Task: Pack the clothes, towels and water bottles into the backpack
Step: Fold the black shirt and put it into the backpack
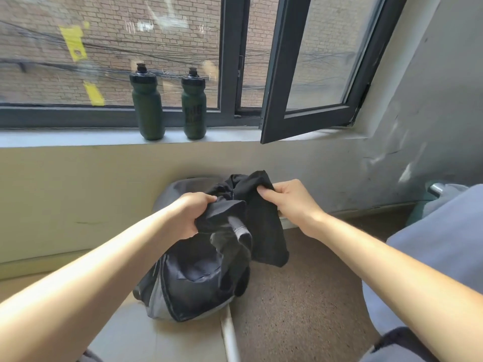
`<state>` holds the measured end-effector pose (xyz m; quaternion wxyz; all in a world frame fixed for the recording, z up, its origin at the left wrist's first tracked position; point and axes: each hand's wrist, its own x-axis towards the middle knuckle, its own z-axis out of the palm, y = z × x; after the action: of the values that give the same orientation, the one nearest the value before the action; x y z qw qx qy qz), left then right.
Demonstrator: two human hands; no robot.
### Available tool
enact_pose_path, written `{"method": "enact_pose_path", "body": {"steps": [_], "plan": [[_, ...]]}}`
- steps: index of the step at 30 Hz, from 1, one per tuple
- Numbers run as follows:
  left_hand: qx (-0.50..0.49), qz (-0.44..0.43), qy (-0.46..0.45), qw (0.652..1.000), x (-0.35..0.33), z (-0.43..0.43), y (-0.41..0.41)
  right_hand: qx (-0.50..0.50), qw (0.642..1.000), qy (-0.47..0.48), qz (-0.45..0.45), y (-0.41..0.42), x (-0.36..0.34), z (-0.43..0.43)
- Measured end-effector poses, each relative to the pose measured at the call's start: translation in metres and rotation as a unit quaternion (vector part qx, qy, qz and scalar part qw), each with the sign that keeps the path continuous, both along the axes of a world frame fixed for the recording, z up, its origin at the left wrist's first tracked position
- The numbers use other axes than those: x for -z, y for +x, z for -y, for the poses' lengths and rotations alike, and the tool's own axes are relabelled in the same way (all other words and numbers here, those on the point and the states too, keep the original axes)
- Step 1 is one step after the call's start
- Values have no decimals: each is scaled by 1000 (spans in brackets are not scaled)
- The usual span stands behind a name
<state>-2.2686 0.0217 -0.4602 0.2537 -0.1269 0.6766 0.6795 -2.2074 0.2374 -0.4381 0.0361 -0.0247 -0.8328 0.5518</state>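
A black and grey backpack lies on a pale seat below the window. Above its opening I hold a black garment with both hands. My left hand grips the garment's left part, bunched in the fist. My right hand pinches its upper right edge, and the cloth hangs down from there beside the bag. Two dark green water bottles stand upright on the window sill, one to the left and one to the right.
The window sill runs across the wall. An open window sash swings inward at the right. A grey-blue cloth lies at the right edge. A white tube of the seat frame sits beside brown carpet.
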Motion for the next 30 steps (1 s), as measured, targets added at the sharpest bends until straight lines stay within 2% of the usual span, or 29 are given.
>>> {"method": "enact_pose_path", "body": {"steps": [3,6,8,10,12,15,18,20,22,25,28,30], "plan": [[-17,5,56,998,-5,-7,7,-74,996,55,6,7,6,9],[-20,8,85,996,-10,-12,15,-132,989,62,39,14,0,17],[-28,6,102,994,-14,-14,20,-138,986,81,53,15,-3,22],[-32,-2,112,993,-20,-18,24,-113,981,155,39,15,-3,28],[-8,-29,91,995,-25,-23,31,-75,979,190,19,14,-1,35],[45,-99,24,994,-31,-27,41,-54,979,194,-18,11,0,40],[148,-92,13,985,-34,-20,40,-63,975,212,-35,6,1,36],[220,-93,-17,971,-36,-13,38,-91,980,173,-25,4,1,27],[238,-131,-33,962,-37,-7,36,-109,989,101,-14,4,1,17],[147,-232,0,961,-41,1,30,-93,995,-15,11,4,-4,3],[13,-341,7,940,-35,15,15,-85,983,-143,79,5,-13,-9],[15,-365,-1,931,-25,23,7,-94,972,-187,102,8,-20,-15]]}}
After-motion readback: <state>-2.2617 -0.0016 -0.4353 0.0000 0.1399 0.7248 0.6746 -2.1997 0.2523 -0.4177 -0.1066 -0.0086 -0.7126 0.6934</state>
